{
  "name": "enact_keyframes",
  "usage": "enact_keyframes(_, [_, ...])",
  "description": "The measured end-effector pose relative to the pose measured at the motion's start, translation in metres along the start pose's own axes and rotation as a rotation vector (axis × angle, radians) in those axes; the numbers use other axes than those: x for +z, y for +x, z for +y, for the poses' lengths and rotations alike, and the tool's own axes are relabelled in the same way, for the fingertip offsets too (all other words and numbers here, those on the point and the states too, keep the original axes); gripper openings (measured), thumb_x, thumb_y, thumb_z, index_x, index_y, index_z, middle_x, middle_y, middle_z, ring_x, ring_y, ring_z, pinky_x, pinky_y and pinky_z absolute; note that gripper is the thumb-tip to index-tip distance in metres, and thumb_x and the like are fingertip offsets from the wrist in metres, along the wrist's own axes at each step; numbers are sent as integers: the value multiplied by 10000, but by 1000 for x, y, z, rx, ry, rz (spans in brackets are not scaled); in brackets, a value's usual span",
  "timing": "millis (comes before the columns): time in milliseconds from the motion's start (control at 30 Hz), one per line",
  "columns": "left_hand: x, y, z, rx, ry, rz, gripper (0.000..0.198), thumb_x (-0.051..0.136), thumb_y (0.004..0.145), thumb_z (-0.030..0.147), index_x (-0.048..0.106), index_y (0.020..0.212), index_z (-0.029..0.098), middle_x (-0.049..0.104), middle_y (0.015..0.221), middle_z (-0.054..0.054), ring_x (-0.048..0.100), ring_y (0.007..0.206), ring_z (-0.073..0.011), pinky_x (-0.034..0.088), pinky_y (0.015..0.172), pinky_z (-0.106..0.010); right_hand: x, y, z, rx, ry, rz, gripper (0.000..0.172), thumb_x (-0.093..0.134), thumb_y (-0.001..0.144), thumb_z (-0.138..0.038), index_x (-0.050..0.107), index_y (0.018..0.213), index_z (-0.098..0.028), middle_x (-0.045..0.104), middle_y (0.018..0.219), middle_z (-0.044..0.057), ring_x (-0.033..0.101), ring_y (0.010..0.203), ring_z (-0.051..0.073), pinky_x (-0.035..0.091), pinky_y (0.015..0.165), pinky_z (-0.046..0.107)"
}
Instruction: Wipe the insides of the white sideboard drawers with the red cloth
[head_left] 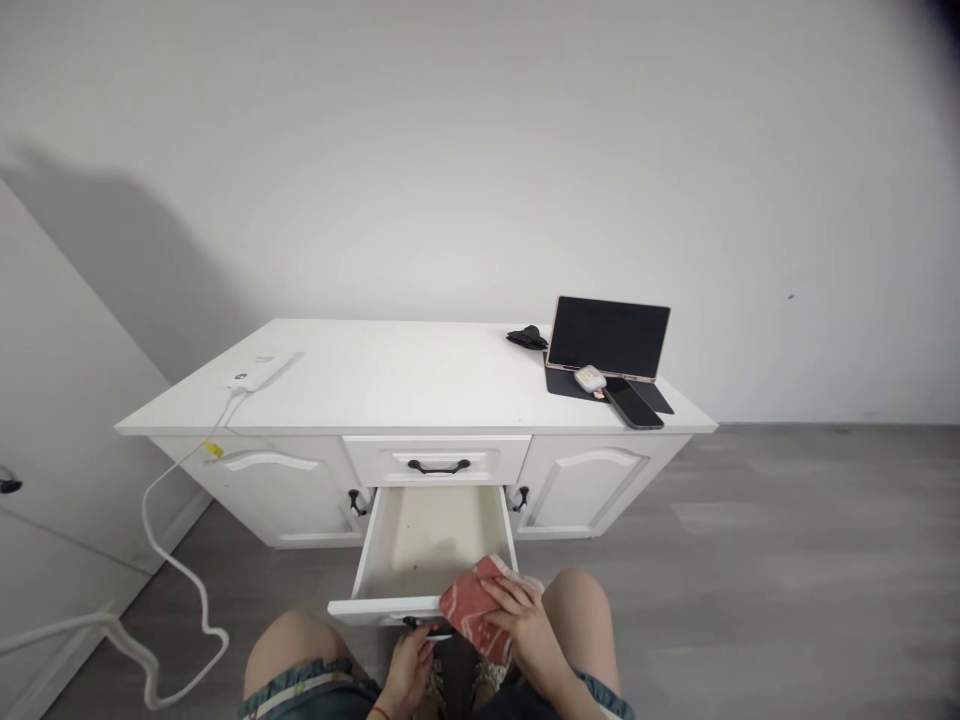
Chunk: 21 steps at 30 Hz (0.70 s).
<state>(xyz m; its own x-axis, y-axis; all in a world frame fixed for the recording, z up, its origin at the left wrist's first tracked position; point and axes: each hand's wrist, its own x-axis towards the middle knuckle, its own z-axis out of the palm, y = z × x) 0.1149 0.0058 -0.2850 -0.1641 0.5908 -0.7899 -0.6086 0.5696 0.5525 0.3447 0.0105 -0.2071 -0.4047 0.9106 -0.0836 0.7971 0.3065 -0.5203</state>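
A white wooden sideboard (390,385) stands mid-frame against a plain white wall (480,150), its upper drawer with a black metal handle (439,466) shut. At right on its top: a dark propped-up tablet (609,337) on a black folio mat, a black smartphone (634,404), a small white earbud case (590,378) and a black hair clip (528,338). At left lies a white power strip (259,372), its white cable (176,570) trailing down to the grey wood-grain floor (787,560) at lower left.

- White cabinet worktop (390,380): power strip (259,372) at left; black clip-like item (528,337), propped tablet (609,338), phone (634,405), small white case (590,378) at right.
- Open lower drawer (420,540): red cloth (471,602) at its front edge.
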Motion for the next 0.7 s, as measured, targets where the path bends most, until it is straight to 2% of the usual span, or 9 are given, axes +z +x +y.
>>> enact_keyframes(133, [-2,-2,1,-9,1,-22,156,617,734,93,611,623,203,727,740,-90,704,1014,-259,500,960,-341,-8,-18,12,86,-28,78,534,400,815,-25,754,1061,-342,548,1450,-33,428,1391,227,312,1119,463])
enact_keyframes(233, [-4,-1,1,-24,5,-25,184,602,774,86,592,652,223,728,743,-67,706,977,-225,496,965,-341,0,-34,14,232,-42,162,595,358,762,6,750,1069,-320,547,1452,-22,421,1397,247,377,1056,464])
enact_keyframes(333, [-6,2,-1,-30,6,-33,205,584,817,89,580,670,231,724,751,-54,706,936,-195,489,958,-316,25,-44,9,382,-27,312,663,333,719,14,728,1136,-316,533,1469,-8,414,1399,265,442,981,449])
enact_keyframes(400, [-7,4,-1,-25,6,-47,206,580,828,93,573,682,238,718,745,-40,706,904,-186,494,948,-318,46,-43,4,427,-24,459,668,339,693,14,732,1147,-279,562,1439,32,450,1361,274,448,995,437])
enact_keyframes(533, [-9,5,0,-41,13,-54,192,579,827,100,561,698,241,715,753,-37,705,857,-176,500,917,-297,77,-30,-9,498,-44,727,587,380,681,-9,766,1068,-221,653,1243,108,560,1156,298,449,1017,441])
enact_keyframes(600, [-9,6,0,-58,17,-51,174,585,823,108,563,711,240,727,777,-43,704,856,-172,496,910,-281,88,-25,-12,548,-38,786,557,401,686,-22,769,1046,-235,654,1199,103,565,1103,305,465,989,445])
enact_keyframes(700, [-10,11,-1,-71,28,-50,164,616,789,115,558,716,249,742,784,-34,710,907,-186,494,918,-294,108,-24,-11,623,28,753,561,395,708,-33,761,1053,-280,653,1186,80,581,1057,303,496,919,437])
